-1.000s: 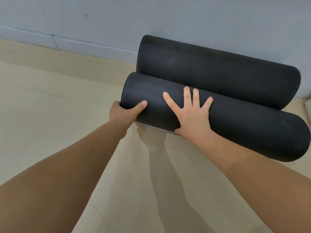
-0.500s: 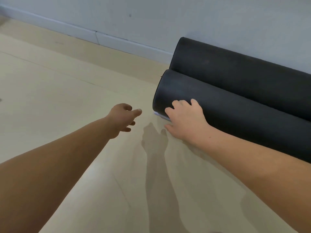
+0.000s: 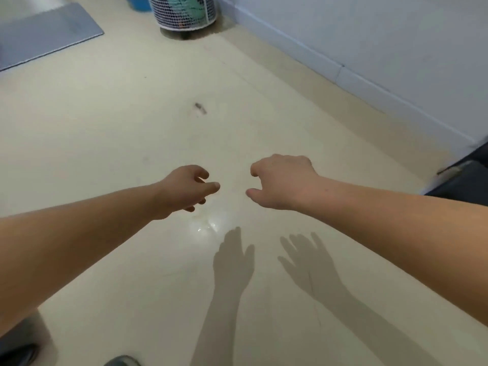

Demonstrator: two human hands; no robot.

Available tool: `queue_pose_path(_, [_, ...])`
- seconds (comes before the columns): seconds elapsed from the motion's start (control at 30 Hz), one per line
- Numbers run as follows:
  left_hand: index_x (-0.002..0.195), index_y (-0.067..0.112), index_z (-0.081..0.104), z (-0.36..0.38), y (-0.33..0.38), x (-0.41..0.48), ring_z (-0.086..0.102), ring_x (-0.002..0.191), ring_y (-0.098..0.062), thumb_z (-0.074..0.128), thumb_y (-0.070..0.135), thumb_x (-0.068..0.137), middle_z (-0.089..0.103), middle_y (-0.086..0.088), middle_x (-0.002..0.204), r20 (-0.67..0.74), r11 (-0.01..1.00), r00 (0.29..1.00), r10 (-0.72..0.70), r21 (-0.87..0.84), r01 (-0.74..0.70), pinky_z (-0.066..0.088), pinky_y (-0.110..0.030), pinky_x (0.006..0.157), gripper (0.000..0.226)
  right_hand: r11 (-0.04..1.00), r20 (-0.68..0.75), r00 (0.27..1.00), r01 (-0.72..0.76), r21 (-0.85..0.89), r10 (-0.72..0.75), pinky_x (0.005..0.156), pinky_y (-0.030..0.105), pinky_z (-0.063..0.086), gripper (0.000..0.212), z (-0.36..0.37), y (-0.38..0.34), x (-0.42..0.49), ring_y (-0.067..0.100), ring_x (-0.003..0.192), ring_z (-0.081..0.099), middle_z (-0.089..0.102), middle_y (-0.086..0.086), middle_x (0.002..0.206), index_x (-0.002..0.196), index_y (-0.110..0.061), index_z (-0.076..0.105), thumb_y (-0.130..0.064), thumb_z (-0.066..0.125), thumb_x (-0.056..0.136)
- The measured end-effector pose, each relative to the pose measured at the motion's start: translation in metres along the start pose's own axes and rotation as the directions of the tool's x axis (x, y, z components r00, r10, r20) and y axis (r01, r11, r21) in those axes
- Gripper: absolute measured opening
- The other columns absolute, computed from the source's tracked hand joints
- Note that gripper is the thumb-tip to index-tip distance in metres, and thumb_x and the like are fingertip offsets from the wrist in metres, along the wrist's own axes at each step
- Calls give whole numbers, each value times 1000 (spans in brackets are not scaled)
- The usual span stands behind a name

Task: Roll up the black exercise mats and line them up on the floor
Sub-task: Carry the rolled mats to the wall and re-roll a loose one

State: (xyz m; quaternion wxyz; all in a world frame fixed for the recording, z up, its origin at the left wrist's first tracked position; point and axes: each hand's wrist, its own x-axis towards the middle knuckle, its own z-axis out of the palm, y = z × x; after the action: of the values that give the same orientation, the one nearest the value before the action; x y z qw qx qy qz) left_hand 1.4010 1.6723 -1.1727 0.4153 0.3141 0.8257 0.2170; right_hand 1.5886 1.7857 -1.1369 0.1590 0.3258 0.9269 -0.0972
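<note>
Both hands empty. Left hand (image 3: 184,188) and right hand (image 3: 282,180) hang above the bare floor (image 3: 118,133), fingers loosely curled, gripping nothing, thumbs pointing at each other with a gap between.

Mats as I see them:
- Rolled black mat (image 3: 468,180): only a dark end shows at the right edge, down by the wall (image 3: 369,35). It lies to the right of the right hand, near it but not touching. Most of it is out of view, so I can't call its long axis for certain; my guess is that it runs along the wall.
- Flat mat (image 3: 47,33): far upper left, lying unrolled on the floor, reads grey from here. Well apart from both hands, ahead and to the left, so the left hand is the nearer one. Its near long edge slants across the view from left to right and the sheet runs off the left edge, so the long axis looks roughly crosswise to my arms. One short end faces the mesh fan (image 3: 182,11).

My read: the rolled one looks parked, and the flat sheet is next. I'd walk up to a short end and put both hands on it, then roll along the long axis.
</note>
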Motion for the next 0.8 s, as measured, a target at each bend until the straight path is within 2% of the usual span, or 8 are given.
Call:
queue_pose_path(0.17, [153, 12, 49, -68, -77, 7, 73, 104, -21, 70, 40, 101, 66, -1, 121, -86, 987, 994, -68, -149, 55, 63, -43, 91, 63, 994, 31, 998, 52, 92, -55, 81, 36, 47, 42, -8, -104, 57, 24, 112, 66, 66, -5, 126, 130, -26, 63, -54, 57, 101])
queue_pose_path(0.3, [153, 11, 48, -115, -134, 12, 73, 106, -21, 69, 39, 101, 64, 2, 118, -143, 958, 984, -102, -282, 58, 63, -44, 93, 62, 986, 36, 994, 101, 130, -106, 81, 36, 45, 44, 2, -196, 106, 22, 116, 64, 66, -6, 128, 137, -28, 61, -54, 57, 102])
queue_pose_path(0.43, [150, 12, 50, -161, -201, 1, 73, 111, -27, 68, 37, 100, 65, -3, 120, -216, 907, 954, -210, -408, 107, 62, -45, 92, 59, 975, 48, 987, 145, 171, -155, 87, 36, 45, 44, 22, -284, 143, 21, 126, 60, 60, -6, 142, 141, -27, 60, -49, 56, 104])
queue_pose_path(0.57, [151, 14, 51, -216, -281, -32, 65, 125, -30, 66, 37, 98, 61, -4, 141, -328, 883, 887, -324, -440, 160, 58, -50, 103, 60, 900, 164, 943, 211, 381, -290, 105, 41, 51, 48, 44, -396, 152, 19, 131, 59, 58, -4, 148, 143, -22, 62, -46, 62, 101])
queue_pose_path(0.67, [148, 15, 55, -249, -330, -61, 62, 126, -24, 66, 35, 100, 61, -1, 140, -425, 907, 844, -327, -393, 153, 52, -39, 108, 53, 841, 235, 900, 214, 498, -368, 104, 37, 50, 51, 64, -466, 146, 19, 128, 60, 59, -1, 146, 145, -20, 61, -44, 65, 100])
queue_pose_path(0.73, [149, 17, 56, -276, -364, -85, 57, 133, -21, 64, 34, 102, 58, 0, 147, -550, 937, 771, -322, -301, 176, 46, -32, 106, 50, 777, 282, 881, 139, 614, -380, 102, 35, 50, 55, 77, -502, 138, 20, 124, 60, 59, 1, 145, 148, -19, 58, -44, 67, 99])
queue_pose_path(0.8, [150, 18, 54, -306, -403, -113, 54, 135, -26, 63, 36, 101, 52, -2, 152, -657, 920, 645, -390, -265, 288, 46, -36, 105, 53, 723, 349, 846, 61, 688, -404, 101, 40, 53, 68, 86, -536, 128, 23, 122, 58, 57, 2, 149, 155, -22, 50, -50, 71, 97])
